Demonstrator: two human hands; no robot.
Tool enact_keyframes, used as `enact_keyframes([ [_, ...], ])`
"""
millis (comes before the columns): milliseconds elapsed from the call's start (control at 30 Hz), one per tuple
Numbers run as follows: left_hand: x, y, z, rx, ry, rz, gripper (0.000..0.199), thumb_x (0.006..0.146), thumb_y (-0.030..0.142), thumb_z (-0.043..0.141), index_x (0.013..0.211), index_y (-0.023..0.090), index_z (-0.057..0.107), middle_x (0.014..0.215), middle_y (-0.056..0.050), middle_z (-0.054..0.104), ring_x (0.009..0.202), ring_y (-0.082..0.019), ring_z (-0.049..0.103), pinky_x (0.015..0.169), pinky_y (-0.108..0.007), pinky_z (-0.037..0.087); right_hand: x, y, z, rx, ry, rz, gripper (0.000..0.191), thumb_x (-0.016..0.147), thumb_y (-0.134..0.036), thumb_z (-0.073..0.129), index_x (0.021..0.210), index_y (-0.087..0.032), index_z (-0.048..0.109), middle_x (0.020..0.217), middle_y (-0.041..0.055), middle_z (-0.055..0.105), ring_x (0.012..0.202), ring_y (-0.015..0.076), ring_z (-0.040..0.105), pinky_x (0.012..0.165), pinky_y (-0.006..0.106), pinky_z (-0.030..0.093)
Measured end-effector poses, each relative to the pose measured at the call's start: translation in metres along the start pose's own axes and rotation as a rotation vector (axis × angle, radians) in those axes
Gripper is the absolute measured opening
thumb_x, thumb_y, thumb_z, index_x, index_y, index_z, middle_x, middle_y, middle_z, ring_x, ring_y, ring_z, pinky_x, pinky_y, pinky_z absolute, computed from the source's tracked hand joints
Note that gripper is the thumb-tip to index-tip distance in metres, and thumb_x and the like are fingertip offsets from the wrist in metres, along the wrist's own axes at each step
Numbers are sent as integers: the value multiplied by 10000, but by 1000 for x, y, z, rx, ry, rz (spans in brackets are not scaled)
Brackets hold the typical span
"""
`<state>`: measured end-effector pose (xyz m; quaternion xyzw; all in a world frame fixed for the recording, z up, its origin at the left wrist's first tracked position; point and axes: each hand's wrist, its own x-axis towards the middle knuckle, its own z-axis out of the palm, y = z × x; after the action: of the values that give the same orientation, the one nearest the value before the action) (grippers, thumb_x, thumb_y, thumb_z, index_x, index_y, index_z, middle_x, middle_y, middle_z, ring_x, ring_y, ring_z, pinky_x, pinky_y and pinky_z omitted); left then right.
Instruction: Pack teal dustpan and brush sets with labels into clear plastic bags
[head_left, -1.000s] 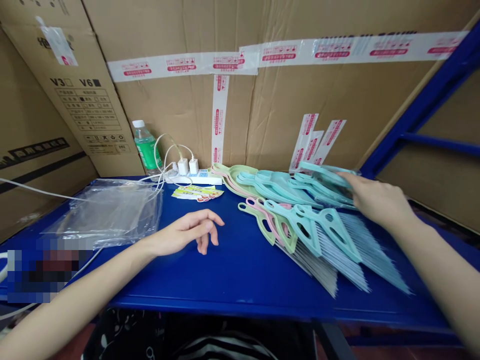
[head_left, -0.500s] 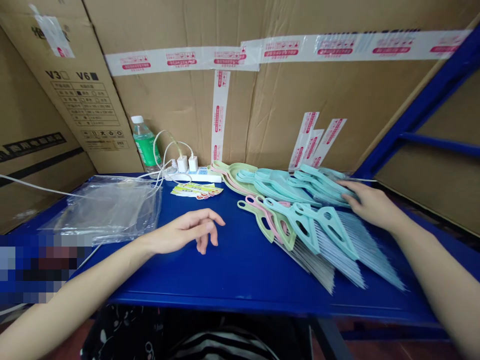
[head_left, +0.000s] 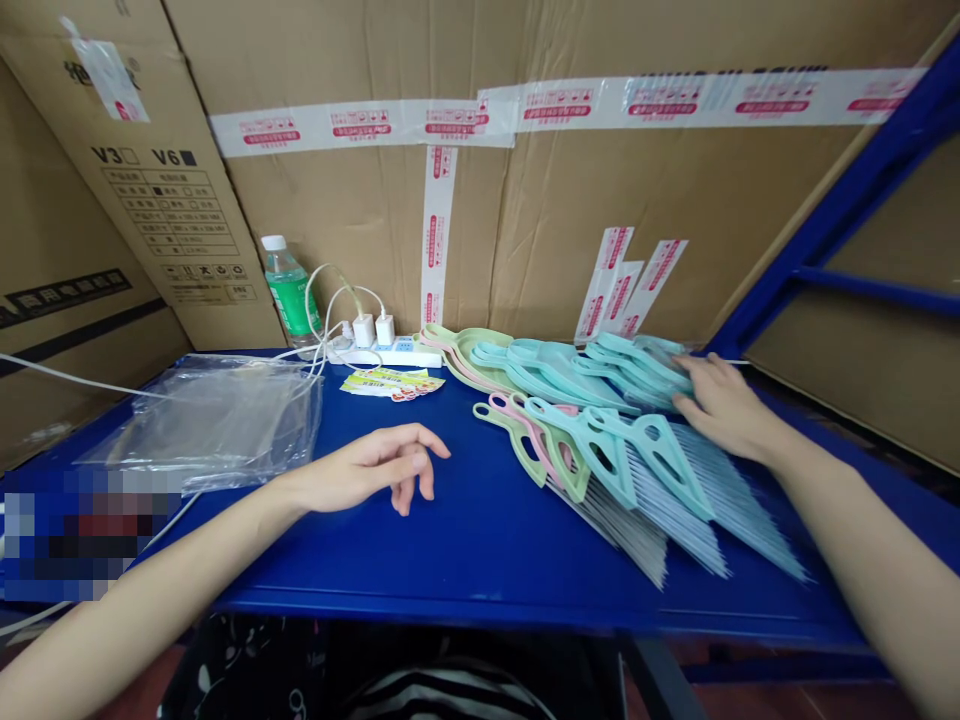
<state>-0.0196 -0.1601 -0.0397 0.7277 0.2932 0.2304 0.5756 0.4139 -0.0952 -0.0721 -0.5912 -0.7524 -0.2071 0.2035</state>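
Note:
My left hand (head_left: 382, 467) hovers over the blue table, fingers loosely curved and apart, holding nothing. At the back right, my right hand (head_left: 724, 405) rests against the right end of the light blue dustpans (head_left: 637, 368), its fingers spread at their edge. More blue dustpans (head_left: 551, 370) and a green dustpan (head_left: 480, 350) with a pink one lie to their left. In front of them, several small brushes lie fanned out: green brushes (head_left: 525, 455), a pink brush (head_left: 541, 430) and light blue brushes (head_left: 679, 465), bristles pointing to the front right.
Clear plastic bags (head_left: 225, 420) lie at the left. A green-labelled bottle (head_left: 291, 295) stands behind, beside a power strip (head_left: 405, 353) with white chargers and cables. Yellow paper strips (head_left: 390, 383) lie before it. Cardboard (head_left: 360, 210) walls the back; a blue metal frame (head_left: 832, 210) rises right.
My right hand has shifted slightly, its fingers more spread at the dustpans' edge. My left hand has hardly moved.

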Motion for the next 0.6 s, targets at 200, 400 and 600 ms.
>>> enact_keyframes([
  [200, 0, -2, -1, 1, -9, -7, 314, 921, 441, 514, 1071, 166, 536, 792, -16, 614, 574, -91, 546, 559, -236, 436, 0, -31, -23, -2, 56, -93, 412, 901, -298, 365, 1173, -88, 593, 1261, 244, 581, 1266, 358, 454, 1034, 507, 367],
  [400, 1, -3, -1, 3, -14, -14, 327, 917, 448, 520, 1076, 162, 532, 796, -15, 615, 579, -90, 551, 569, -238, 443, -9, -81, -55, 182, -232, -294, 463, 944, -422, 330, 1029, -128, 677, 991, 167, 711, 912, 295, 670, 790, 441, 553],
  [600, 1, -2, 0, 9, -21, -17, 317, 920, 439, 515, 1080, 165, 532, 796, -17, 613, 584, -96, 550, 572, -244, 444, -14, -93, -58, 94, -211, -239, 348, 932, -293, 347, 935, -156, 667, 949, 151, 717, 851, 283, 697, 697, 371, 571],
])
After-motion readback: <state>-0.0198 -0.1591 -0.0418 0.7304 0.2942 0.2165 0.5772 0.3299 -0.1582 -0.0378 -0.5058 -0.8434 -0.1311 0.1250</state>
